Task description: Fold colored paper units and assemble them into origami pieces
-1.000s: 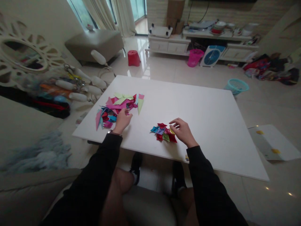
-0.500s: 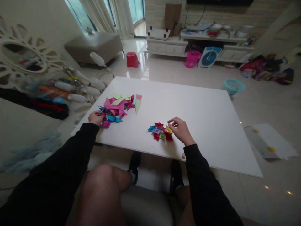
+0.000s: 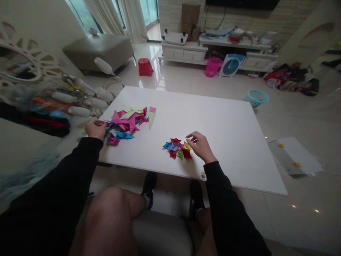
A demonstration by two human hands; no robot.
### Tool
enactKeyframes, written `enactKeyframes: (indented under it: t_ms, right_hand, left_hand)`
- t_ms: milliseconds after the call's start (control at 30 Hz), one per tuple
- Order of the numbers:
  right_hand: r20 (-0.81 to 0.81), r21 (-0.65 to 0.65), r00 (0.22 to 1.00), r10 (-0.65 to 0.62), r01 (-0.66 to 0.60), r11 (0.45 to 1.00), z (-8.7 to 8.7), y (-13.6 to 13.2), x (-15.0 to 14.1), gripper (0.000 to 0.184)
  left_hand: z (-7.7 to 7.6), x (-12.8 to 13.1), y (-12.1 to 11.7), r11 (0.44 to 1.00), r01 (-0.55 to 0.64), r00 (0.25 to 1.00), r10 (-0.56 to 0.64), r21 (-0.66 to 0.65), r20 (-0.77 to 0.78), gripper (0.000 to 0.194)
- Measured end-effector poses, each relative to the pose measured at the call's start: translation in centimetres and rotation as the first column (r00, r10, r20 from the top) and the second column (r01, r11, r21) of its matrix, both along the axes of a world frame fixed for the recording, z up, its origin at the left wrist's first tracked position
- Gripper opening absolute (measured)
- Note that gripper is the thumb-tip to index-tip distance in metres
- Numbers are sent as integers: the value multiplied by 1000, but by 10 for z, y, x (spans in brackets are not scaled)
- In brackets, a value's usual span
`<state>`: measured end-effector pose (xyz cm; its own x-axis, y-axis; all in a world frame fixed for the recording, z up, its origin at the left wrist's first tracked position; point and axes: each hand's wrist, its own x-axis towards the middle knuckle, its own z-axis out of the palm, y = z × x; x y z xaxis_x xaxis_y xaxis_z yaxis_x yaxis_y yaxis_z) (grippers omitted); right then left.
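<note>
My left hand [image 3: 96, 129] is at the left edge of the white table [image 3: 213, 117], fingers pinched on a red folded paper piece [image 3: 107, 124], mostly hidden by the fingers. Right beside it lies a heap of colourful folded papers [image 3: 129, 122] in pink, pale green, red and blue. A blue folded paper [image 3: 124, 135] and a magenta folded paper [image 3: 113, 140] rest at the heap's near side. My right hand [image 3: 199, 144] hovers with its fingers apart at the right of a small cluster of folded paper pieces [image 3: 174, 147]. Closest to its fingertips is a yellow piece [image 3: 187, 145].
White lamp arms [image 3: 80, 111] stand close to the table's left edge. A turquoise basket [image 3: 257, 97] is on the floor past the far right corner. A white board [image 3: 295, 154] lies right of the table. Beyond are a red stool [image 3: 145, 67] and a pink bin [image 3: 213, 67].
My left hand moved left from the heap's near right side to its left edge, pinching a red folded paper on the way. My right hand stays by the small cluster. The view shifted slightly.
</note>
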<state>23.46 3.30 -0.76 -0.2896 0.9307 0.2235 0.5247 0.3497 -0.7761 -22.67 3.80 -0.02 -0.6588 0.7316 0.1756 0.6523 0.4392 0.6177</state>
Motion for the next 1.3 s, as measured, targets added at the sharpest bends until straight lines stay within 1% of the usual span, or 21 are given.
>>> enactKeyframes:
  t_ms: [67,100,133,167,200,267,300,367,400,467,500,567,667,767,833,900,967,1033,1100,1167,1300]
  right_hand:
    - [-2,1,1000,0,0,1000,1,-1,0,10]
    - [0,0,1000,0,0,1000,2,-1,0,10]
    - [4,0,1000,-1,1,1000,3,-1,0,10]
    - [7,-1,1000,-1,1,1000,3,-1,0,10]
    - [11,-2,1000,-1,1,1000,4,-2,0,10]
    - [19,-5,1000,-1,1,1000,5,-2,-1,10]
    - [24,-7,1000,0,0,1000,5,-3,-2,11]
    - [33,-9,999,1,-1,1000,4,-3,-2,11]
    - [37,-9,999,2,-2,1000,3,-4,-2,11]
    - [46,-9,999,9,-8,1000,0,-4,-1,10]
    - [53,-8,999,14,-13,1000,-2,-3,0,10]
    - [72,-6,997,22,-21,1000,-4,-3,1,10]
    - [100,-7,995,18,-17,1000,-6,-1,2,10]
    - [112,-21,993,21,-19,1000,-6,1,1,10]
    - [116,-30,993,29,-26,999,-6,0,0,10]
    - [121,-33,992,32,-28,999,-6,0,0,10]
    - [126,-32,992,30,-26,999,-6,-1,1,10]
    - [132,-31,991,25,-21,999,-7,-2,1,9]
    - [138,-33,990,26,-22,999,-6,-3,1,9]
    - [147,-41,989,34,-28,999,-6,-3,0,9]
    - [161,-57,986,41,-32,998,-5,-3,-3,9]
  left_hand:
    - [10,9,3,993,-89,995,85,82,44,14]
    - [15,17,3,987,-99,993,90,128,77,14]
    - [20,27,3,982,-74,993,55,175,108,16]
    - [24,41,0,977,-8,991,-21,214,133,19]
    - [27,56,-3,965,83,978,-126,249,164,19]
    - [30,93,-13,922,292,908,-351,255,228,20]
    - [29,112,-18,891,402,859,-447,213,250,19]
    - [22,146,-28,817,569,760,-567,96,317,14]
    - [17,159,-31,765,644,706,-603,16,370,14]
    - [2,176,-34,685,720,652,-614,-112,445,12]
    - [-6,180,-33,655,736,647,-607,-171,462,12]
    - [-21,181,-29,627,731,672,-595,-268,440,16]
    - [-39,177,-18,638,692,722,-610,-337,326,21]
    - [-52,176,-7,675,657,752,-619,-336,226,22]
    - [-57,178,-1,687,660,750,-622,-304,224,25]
    - [-61,179,2,700,670,742,-630,-248,229,27]
    - [-62,176,3,715,666,746,-638,-211,191,23]
    - [-63,173,3,720,654,755,-640,-233,144,17]
    - [-63,171,3,698,651,753,-644,-300,136,15]
    - [-65,170,2,662,661,739,-655,-352,157,18]
    - [-70,174,2,583,715,679,-712,-386,182,21]
